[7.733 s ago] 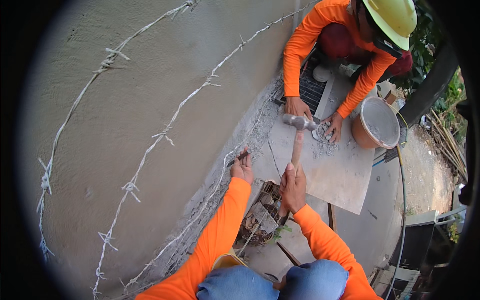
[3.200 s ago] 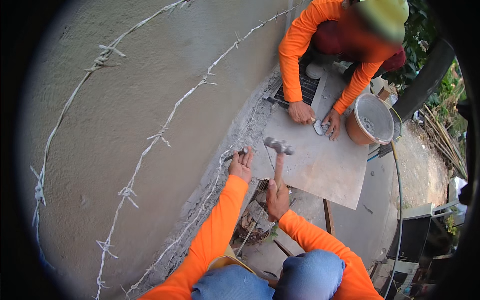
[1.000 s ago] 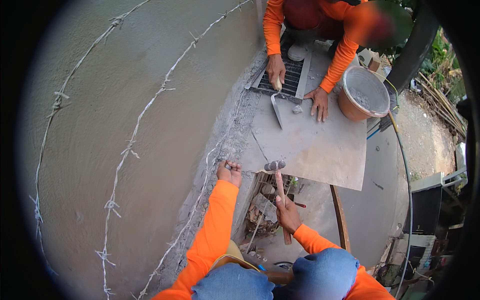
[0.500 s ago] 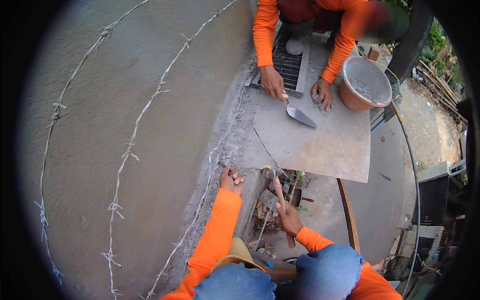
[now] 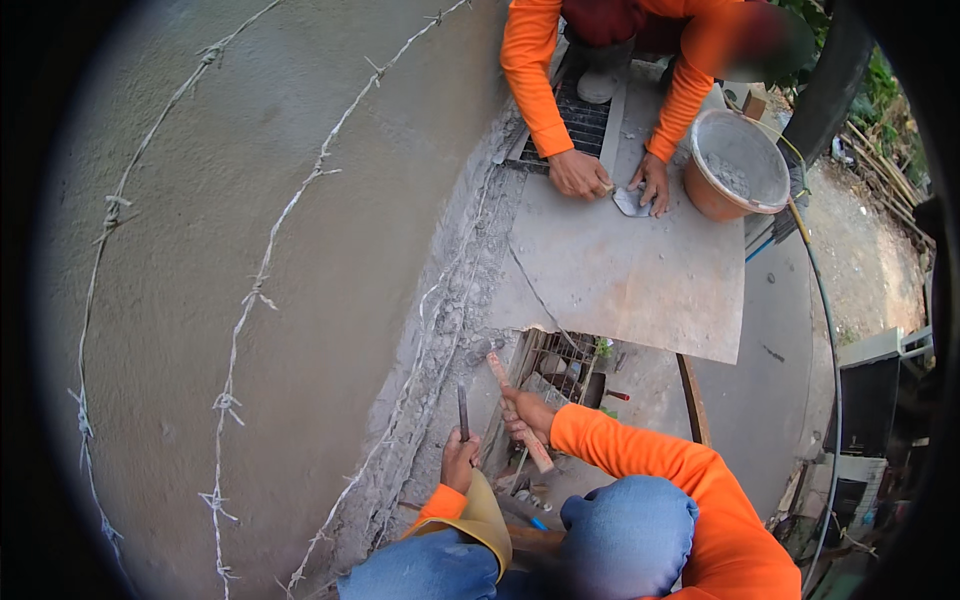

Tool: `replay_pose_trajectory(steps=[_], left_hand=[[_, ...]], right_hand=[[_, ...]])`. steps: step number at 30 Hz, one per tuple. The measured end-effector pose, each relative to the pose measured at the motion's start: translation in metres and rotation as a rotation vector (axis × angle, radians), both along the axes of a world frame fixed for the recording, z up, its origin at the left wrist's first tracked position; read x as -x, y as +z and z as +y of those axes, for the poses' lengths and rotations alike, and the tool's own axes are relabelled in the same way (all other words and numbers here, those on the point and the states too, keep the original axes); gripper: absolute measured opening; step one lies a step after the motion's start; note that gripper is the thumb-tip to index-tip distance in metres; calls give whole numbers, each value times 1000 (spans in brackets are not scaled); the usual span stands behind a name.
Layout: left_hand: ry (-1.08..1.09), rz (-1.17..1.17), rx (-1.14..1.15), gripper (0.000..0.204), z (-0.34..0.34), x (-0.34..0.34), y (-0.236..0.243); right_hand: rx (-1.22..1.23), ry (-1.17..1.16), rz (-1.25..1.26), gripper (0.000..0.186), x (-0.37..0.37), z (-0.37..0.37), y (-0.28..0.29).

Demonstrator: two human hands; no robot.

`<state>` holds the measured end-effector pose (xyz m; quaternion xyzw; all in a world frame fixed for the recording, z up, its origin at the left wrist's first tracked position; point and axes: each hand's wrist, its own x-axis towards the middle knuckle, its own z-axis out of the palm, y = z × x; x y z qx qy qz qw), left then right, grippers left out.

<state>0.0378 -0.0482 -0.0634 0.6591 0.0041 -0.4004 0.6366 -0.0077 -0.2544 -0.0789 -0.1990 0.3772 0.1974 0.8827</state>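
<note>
My left hand (image 5: 459, 463) is closed around a dark metal chisel (image 5: 463, 412), whose upper end stands up out of the fist; its lower end is hidden. My right hand (image 5: 527, 416) grips the wooden handle of a hammer (image 5: 502, 374) just to the right. The hammer's head is hard to make out against the grey rubble. Both tools are over the rough, chipped concrete strip (image 5: 455, 330) at the wall's foot, the hammer beyond the chisel and apart from it. A yellow boot (image 5: 482, 520) is close below my left hand.
Barbed wire (image 5: 262, 270) runs along the grey wall (image 5: 170, 330) on the left. Ahead, a co-worker's hands (image 5: 580, 175) work with a trowel (image 5: 632, 202) on a flat sheet (image 5: 660, 290), beside a mortar bucket (image 5: 715, 200). An opening with debris (image 5: 560, 365) lies right of my hands.
My left hand has drawn back toward me, and the chisel now shows upright. The hammer has swung left. The co-worker's trowel has moved to that person's other hand.
</note>
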Motion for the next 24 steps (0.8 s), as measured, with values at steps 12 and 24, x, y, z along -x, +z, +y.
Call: replay_pose_trajectory(steps=[12, 24], left_hand=[[32, -320, -374, 30, 79, 24, -12], [155, -392, -440, 31, 120, 55, 8]], right_hand=[[-80, 82, -196, 35, -33, 9, -16], [454, -94, -116, 37, -14, 8, -31]])
